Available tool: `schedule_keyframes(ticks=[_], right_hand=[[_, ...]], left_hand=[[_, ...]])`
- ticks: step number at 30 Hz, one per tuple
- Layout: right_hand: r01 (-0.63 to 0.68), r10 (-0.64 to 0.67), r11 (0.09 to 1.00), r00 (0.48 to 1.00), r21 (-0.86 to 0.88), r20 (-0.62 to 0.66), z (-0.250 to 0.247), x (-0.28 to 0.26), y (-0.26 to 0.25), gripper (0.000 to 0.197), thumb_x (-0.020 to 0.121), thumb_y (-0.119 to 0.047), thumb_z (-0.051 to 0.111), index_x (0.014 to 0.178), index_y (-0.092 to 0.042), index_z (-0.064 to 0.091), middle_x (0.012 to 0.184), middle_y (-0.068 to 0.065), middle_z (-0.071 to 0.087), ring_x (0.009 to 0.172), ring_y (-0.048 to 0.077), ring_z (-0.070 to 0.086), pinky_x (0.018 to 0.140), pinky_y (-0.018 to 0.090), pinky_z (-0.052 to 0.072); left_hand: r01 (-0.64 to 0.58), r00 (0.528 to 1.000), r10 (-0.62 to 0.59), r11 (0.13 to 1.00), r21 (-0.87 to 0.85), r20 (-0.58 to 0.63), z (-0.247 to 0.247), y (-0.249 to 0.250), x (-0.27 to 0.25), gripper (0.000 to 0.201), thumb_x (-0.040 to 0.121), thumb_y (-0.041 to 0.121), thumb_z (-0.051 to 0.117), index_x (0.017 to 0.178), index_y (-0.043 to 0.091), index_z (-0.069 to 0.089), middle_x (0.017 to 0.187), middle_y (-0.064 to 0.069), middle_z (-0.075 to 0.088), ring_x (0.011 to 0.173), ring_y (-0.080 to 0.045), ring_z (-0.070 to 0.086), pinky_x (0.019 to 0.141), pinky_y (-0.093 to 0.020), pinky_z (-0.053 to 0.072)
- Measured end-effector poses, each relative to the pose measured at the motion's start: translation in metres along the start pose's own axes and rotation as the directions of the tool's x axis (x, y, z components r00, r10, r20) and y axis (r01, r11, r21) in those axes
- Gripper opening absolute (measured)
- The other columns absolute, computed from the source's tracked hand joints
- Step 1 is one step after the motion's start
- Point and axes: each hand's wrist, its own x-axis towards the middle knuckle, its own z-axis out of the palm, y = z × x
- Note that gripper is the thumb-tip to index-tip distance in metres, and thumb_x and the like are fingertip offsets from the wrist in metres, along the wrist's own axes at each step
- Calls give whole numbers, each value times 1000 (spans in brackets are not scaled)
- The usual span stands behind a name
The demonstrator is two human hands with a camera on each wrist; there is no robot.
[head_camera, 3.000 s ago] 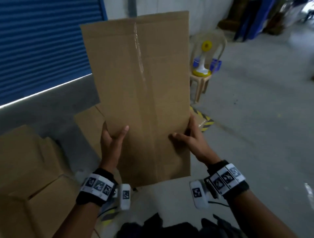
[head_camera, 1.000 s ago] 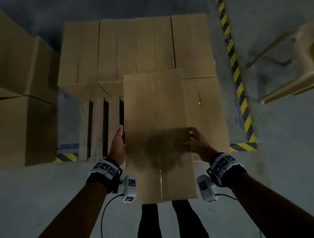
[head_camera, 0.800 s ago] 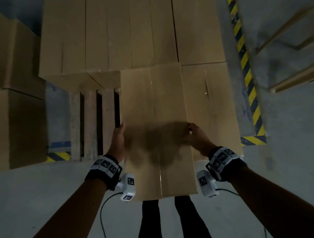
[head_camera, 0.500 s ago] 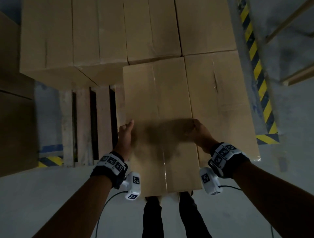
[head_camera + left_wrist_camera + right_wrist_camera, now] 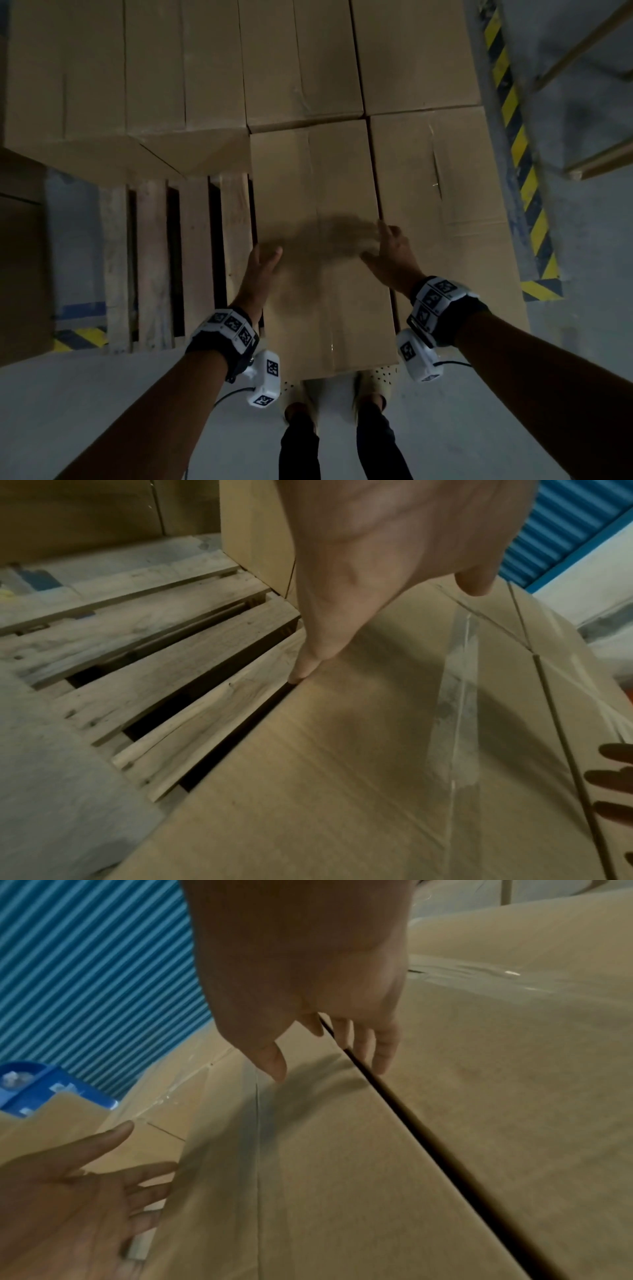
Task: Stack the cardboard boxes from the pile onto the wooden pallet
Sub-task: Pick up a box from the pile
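A long taped cardboard box [image 5: 322,205] lies flat on the wooden pallet [image 5: 154,257], its far end against the back row of boxes [image 5: 239,61] and its right side beside another box [image 5: 442,212]. My left hand [image 5: 262,263] is at the box's left edge with fingers straight and spread; in the left wrist view the thumb [image 5: 304,666] points down at that edge of the box [image 5: 377,750] above the pallet slats [image 5: 154,642]. My right hand [image 5: 387,246] hovers over the right edge, its relaxed fingers [image 5: 377,1047] across the dark gap between the two boxes.
Bare pallet slats lie left of the box. More boxes of the pile [image 5: 20,257] stand at the far left. Yellow-black floor tape [image 5: 517,144] runs along the right, with a plastic stool's legs [image 5: 599,85] beyond. My feet [image 5: 373,380] are at the box's near end.
The box went from carried upright to lowered flat onto the pallet and slid against the back row. Both hands have loosened from its sides and opened.
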Motion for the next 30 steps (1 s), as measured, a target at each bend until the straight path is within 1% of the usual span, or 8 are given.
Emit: schedule_keyframes(ticks=[5, 10, 12, 15, 19, 25, 28, 30], right_hand=[[7, -5, 993, 1000, -119, 17, 6, 5, 2, 64, 89, -30, 64, 145, -10, 40, 137, 20, 47, 121, 39, 42, 102, 44, 36], [-57, 58, 998, 998, 7, -25, 8, 20, 1, 67, 78, -43, 65, 137, -17, 49, 126, 17, 58, 113, 37, 49, 95, 42, 40], [-77, 78, 996, 996, 45, -32, 6, 23, -2, 70, 80, -43, 69, 140, -16, 44, 128, 18, 56, 116, 37, 49, 97, 42, 40], [-79, 84, 993, 995, 90, -45, 2, 26, -4, 79, 84, -37, 72, 148, -13, 32, 134, 23, 50, 122, 40, 46, 100, 44, 38], [-66, 72, 991, 996, 114, -47, 2, 24, -7, 83, 85, -35, 72, 151, -14, 27, 136, 24, 48, 123, 42, 46, 100, 47, 40], [-79, 83, 990, 996, 120, -22, -1, 23, -8, 81, 83, -36, 73, 150, -15, 31, 136, 22, 48, 123, 41, 45, 102, 47, 40], [-55, 56, 996, 998, 68, -16, 0, 24, -3, 76, 85, -37, 71, 147, -13, 35, 136, 19, 49, 123, 39, 45, 104, 45, 37], [-44, 44, 999, 998, -5, -35, 2, 21, 1, 73, 85, -40, 69, 145, -15, 36, 137, 14, 46, 126, 39, 40, 102, 47, 36]], left_hand=[[2, 995, -5, 999, -34, -99, 5, -5, 13, 67, 104, 45, 48, 159, 15, 24, 163, -5, 30, 148, -23, 29, 116, -38, 25], [-3, 994, -9, 994, -110, -112, 5, 0, 27, 59, 102, 50, 47, 152, 21, 40, 155, 2, 41, 140, -13, 36, 118, -37, 25], [-18, 995, 7, 994, -104, -102, 2, 2, 29, 61, 99, 57, 47, 150, 25, 43, 153, 4, 45, 139, -13, 39, 121, -42, 27], [-61, 995, 55, 996, -62, -85, -3, 2, 33, 55, 102, 52, 42, 151, 26, 42, 153, 5, 46, 140, -12, 41, 121, -42, 28], [-85, 993, 83, 996, -21, -78, -4, 4, 34, 47, 109, 38, 35, 154, 22, 37, 146, 12, 40, 133, -1, 34, 112, -24, 25], [-30, 995, 20, 994, -103, -94, -1, 8, 34, 55, 104, 48, 42, 152, 22, 38, 155, 3, 42, 144, -14, 35, 115, -32, 25], [-41, 995, 34, 996, -73, -95, 1, 10, 30, 56, 105, 48, 41, 153, 20, 36, 155, 2, 41, 136, -9, 36, 108, -29, 26], [-62, 991, 59, 998, -22, -121, 4, 10, 29, 58, 105, 47, 41, 154, 16, 35, 156, -1, 40, 139, -14, 37, 104, -26, 26]])
